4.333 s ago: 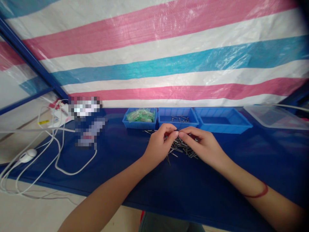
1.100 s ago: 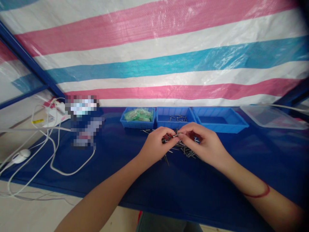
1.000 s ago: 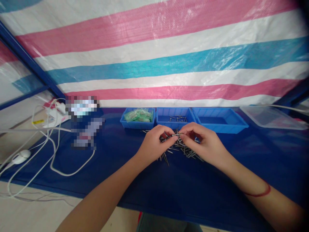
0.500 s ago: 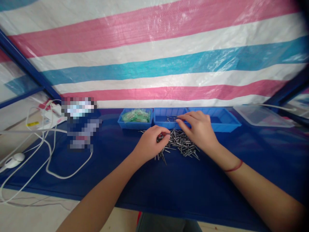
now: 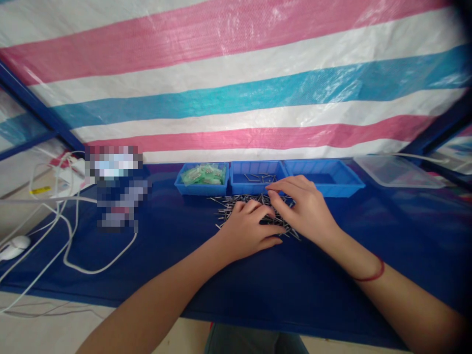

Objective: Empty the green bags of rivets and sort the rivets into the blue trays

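A heap of small grey metal pins (image 5: 232,209) lies on the blue table cover (image 5: 177,255), just in front of three blue bins. My left hand (image 5: 248,231) rests palm down on the heap with its fingers stretched out. My right hand (image 5: 304,209) lies beside it over the right part of the heap, fingers extended and flat, its fingertips touching those of my left hand. The middle blue bin (image 5: 256,178) holds a few pins. The left bin (image 5: 201,178) holds green parts in clear wrap. The right bin (image 5: 324,177) looks bare inside.
A clear plastic tray (image 5: 396,172) sits at the far right. White cables (image 5: 73,241) and a white mouse (image 5: 13,246) lie at the left, beside a blurred-out object. A pink, white and blue striped tarp (image 5: 236,88) hangs behind the table.
My two hands held a pin between their fingertips, then my right hand reached to the middle bin. Now both hands lie flat on the heap, and the pins are spread wider to the left.
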